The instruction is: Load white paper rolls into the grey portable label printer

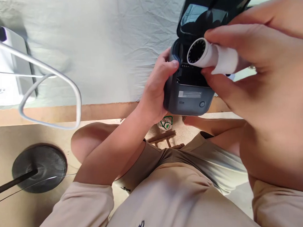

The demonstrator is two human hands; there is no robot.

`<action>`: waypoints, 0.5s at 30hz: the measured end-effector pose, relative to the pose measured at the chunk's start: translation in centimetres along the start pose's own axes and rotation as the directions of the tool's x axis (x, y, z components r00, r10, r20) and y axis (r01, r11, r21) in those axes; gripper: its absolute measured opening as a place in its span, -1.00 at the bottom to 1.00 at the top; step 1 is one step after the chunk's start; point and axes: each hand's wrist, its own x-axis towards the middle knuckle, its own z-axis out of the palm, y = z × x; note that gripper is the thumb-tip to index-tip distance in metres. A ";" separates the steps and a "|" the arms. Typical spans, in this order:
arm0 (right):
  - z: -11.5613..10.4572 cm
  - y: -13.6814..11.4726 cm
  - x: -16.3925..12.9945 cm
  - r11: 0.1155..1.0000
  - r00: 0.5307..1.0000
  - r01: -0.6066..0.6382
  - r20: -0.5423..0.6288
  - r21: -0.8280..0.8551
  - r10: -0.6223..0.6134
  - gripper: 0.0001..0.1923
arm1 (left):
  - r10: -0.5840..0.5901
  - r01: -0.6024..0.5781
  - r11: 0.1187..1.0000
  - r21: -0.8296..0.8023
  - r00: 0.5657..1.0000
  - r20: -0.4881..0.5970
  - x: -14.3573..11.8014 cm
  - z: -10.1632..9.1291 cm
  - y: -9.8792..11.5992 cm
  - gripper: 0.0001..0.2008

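My right hand point(262, 72) has its grip clenched on a small white paper roll with a ribbed dark core point(209, 57), thumb under, fingers over the top. The roll's long axis runs roughly left to right, slightly tilted, with the open core end facing left and toward me. That end sits just above the open bay of the dark grey compact label printer point(188, 90); the rest of the roll is buried in my fingers.

My left hand point(157, 89) grips the printer's left side, thumb up on the rim near the bay and palm against the body, holding it off the tabletop edge over my lap. The printer's glossy black hinged lid point(207, 10) stands open, tipped away from me, so the bay lies directly below and behind the roll. Right hand is nearer the bay; left only steadies.

Further out: wrinkled white cloth on the tabletop point(111, 44), a white box-shaped device point(2, 67) with a looping white cable point(73, 87) at far left, a round black stand base point(39, 168) on the floor.
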 end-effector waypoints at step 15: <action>0.2 0.3 -4.0 0.962 0.977 0.208 0.010 0.178 -0.214 -0.82 | -0.007 0.004 0.994 0.110 1.000 0.028 -0.5 -1.1 0.0 -0.18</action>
